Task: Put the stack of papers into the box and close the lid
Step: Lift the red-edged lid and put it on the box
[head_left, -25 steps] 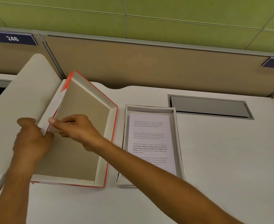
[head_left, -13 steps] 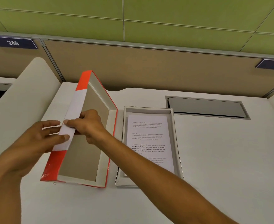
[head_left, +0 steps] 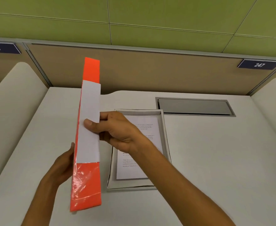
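Observation:
The orange lid (head_left: pixel 88 180) with a white paper band stands on edge, upright, left of the box, its side wall facing me. My right hand (head_left: pixel 116 131) grips its upper edge, thumb over the white band. My left hand (head_left: pixel 64 165) presses flat on the lid's hidden left face. The shallow grey-white box (head_left: pixel 164 128) lies open on the desk to the right. The stack of printed papers (head_left: pixel 143 131) lies flat inside it, partly hidden by my right forearm.
A white desk (head_left: pixel 215 160) carries everything. A grey cable hatch (head_left: pixel 194 106) is set into it behind the box. Tan partition panels stand at the back with plates 246 and 247. Curved white side dividers (head_left: pixel 11 103) flank the desk.
The lid has swung up from lying open-side-up on the desk to standing on its edge. Both hands rose with it, and the left hand shifted to its outer face.

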`<state>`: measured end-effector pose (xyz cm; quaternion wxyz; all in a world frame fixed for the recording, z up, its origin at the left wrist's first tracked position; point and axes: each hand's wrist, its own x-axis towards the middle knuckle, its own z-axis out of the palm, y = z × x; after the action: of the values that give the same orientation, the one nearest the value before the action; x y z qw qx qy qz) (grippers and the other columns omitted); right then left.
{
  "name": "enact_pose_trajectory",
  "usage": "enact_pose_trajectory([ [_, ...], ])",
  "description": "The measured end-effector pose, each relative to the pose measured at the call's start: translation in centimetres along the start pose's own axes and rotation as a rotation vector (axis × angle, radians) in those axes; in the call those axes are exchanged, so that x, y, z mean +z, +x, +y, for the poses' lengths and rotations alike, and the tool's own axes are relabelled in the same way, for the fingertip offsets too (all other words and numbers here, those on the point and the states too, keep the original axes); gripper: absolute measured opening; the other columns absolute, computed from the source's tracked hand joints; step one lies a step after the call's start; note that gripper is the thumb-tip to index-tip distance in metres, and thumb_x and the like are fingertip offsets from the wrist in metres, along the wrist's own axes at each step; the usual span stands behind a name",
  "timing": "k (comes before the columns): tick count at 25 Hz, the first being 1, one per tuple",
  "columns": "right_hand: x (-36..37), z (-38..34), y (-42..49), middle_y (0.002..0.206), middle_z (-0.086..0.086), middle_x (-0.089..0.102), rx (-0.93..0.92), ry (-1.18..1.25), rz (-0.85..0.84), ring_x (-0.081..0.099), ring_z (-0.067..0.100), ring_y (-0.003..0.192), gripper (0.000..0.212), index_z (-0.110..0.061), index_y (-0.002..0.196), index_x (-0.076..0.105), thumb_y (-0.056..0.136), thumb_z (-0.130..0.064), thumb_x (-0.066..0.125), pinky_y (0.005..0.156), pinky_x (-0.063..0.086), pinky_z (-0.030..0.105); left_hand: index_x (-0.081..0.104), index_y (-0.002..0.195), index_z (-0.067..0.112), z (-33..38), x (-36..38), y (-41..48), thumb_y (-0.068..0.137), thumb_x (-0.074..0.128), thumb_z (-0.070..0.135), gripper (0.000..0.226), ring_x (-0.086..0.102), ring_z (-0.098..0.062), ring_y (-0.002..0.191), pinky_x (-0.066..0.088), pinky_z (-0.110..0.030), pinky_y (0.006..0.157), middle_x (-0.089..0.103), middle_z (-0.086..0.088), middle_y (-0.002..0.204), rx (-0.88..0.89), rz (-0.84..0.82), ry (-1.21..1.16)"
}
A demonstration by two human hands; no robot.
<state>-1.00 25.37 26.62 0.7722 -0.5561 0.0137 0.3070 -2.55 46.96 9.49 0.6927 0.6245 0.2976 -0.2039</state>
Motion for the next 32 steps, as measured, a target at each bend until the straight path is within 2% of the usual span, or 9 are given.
enact_pose_trajectory([
  [2, -2.1, -0.1, -1.4, 0.131, 0.023, 0.061, -0.025, 0.02, -0.021, 0.066, 0.023, 0.1, 0.037, 0.005, 0.127, 0.057, 0.092, -0.001, 0.062, 0.09, 0.057, 0.033, 0.062, 0.125, 0.008, -0.5, 0.4, 0.1, 0.094, 0.046, 0.061, 0.063, 0.063, -0.039, 0.11, 0.049, -0.053, 0.098, 0.066, -0.018, 0.122, -0.018, -0.012, -0.018],
  [5, -6.4, -0.3, -3.5, 0.121, 0.019, 0.067, -0.054, 0.018, 0.016, 0.067, 0.025, 0.101, 0.043, 0.003, 0.129, 0.056, 0.087, 0.004, 0.065, 0.088, 0.059, 0.032, 0.077, 0.104, 0.027, -0.8, 0.7, 0.5, 0.085, 0.047, 0.074, 0.059, 0.076, -0.03, 0.093, 0.058, -0.045, 0.079, 0.078, -0.01, 0.106, 0.044, 0.033, 0.076],
  [9, -12.8, 0.5, -5.6, 0.114, 0.007, 0.074, -0.06, -0.12, 0.233, 0.072, 0.025, 0.104, 0.045, -0.009, 0.121, 0.065, 0.083, -0.032, 0.073, 0.09, 0.059, 0.037, 0.067, 0.119, 0.043, -0.6, 3.1, 0.5, 0.082, 0.04, 0.081, 0.059, 0.075, -0.016, 0.098, 0.059, -0.04, 0.083, 0.076, 0.006, 0.112, 0.243, 0.005, 0.208],
  [13, -18.1, 3.8, -6.0, 0.089, 0.003, 0.078, -0.021, -0.295, 0.546, 0.076, 0.02, 0.078, 0.046, -0.012, 0.096, 0.072, 0.08, -0.056, 0.069, 0.064, 0.06, 0.026, 0.048, 0.142, 0.04, -0.9, 7.6, 0.3, 0.093, 0.028, 0.071, 0.062, 0.058, -0.013, 0.121, 0.045, -0.039, 0.105, 0.059, 0.015, 0.133, 0.387, 0.072, 0.378],
  [16, -20.7, 7.4, -5.4, 0.065, 0.009, 0.065, -0.067, -0.319, 0.713, 0.064, 0.022, 0.056, 0.056, -0.009, 0.07, 0.059, 0.083, -0.063, 0.062, 0.058, 0.053, 0.028, 0.042, 0.146, 0.032, -1.8, 10.3, 0.5, 0.09, 0.026, 0.066, 0.068, 0.06, -0.009, 0.096, 0.046, -0.023, 0.084, 0.054, 0.012, 0.116, 0.437, 0.116, 0.5],
  [18, -21.8, 9.9, -4.9, 0.066, 0.013, 0.058, -0.104, -0.374, 0.78, 0.058, 0.025, 0.058, 0.058, -0.006, 0.072, 0.056, 0.088, -0.062, 0.055, 0.062, 0.052, 0.034, 0.048, 0.14, 0.026, -2.5, 11.2, 1.3, 0.094, 0.031, 0.056, 0.058, 0.062, -0.008, 0.082, 0.048, -0.019, 0.071, 0.059, 0.009, 0.104, 0.456, 0.133, 0.54],
  [21, -23.0, 12.6, -4.5, 0.074, 0.017, 0.067, -0.105, -0.404, 0.827, 0.067, 0.033, 0.066, 0.06, 0.0, 0.084, 0.062, 0.093, -0.058, 0.049, 0.07, 0.06, 0.043, 0.05, 0.138, 0.022, -3.2, 11.6, 2.7, 0.1, 0.035, 0.045, 0.047, 0.066, -0.019, 0.085, 0.057, -0.036, 0.083, 0.065, 0.002, 0.1, 0.458, 0.156, 0.607],
  [26, -24.2, 14.5, -4.1, 0.082, 0.018, 0.07, -0.093, -0.391, 0.865, 0.071, 0.036, 0.075, 0.055, -0.005, 0.091, 0.065, 0.094, -0.057, 0.049, 0.075, 0.062, 0.05, 0.04, 0.149, 0.025, -3.7, 12.0, 3.8, 0.1, 0.032, 0.048, 0.054, 0.063, -0.017, 0.093, 0.054, -0.038, 0.087, 0.066, 0.001, 0.115, 0.504, 0.16, 0.704],
  [32, -24.9, 15.3, -3.4, 0.087, 0.026, 0.068, -0.072, -0.379, 0.871, 0.067, 0.045, 0.082, 0.06, 0.002, 0.093, 0.064, 0.094, -0.056, 0.048, 0.078, 0.06, 0.054, 0.035, 0.152, 0.025, -4.0, 12.3, 4.8, 0.102, 0.031, 0.045, 0.054, 0.066, -0.029, 0.107, 0.052, -0.044, 0.094, 0.065, -0.009, 0.127, 0.521, 0.186, 0.762],
])
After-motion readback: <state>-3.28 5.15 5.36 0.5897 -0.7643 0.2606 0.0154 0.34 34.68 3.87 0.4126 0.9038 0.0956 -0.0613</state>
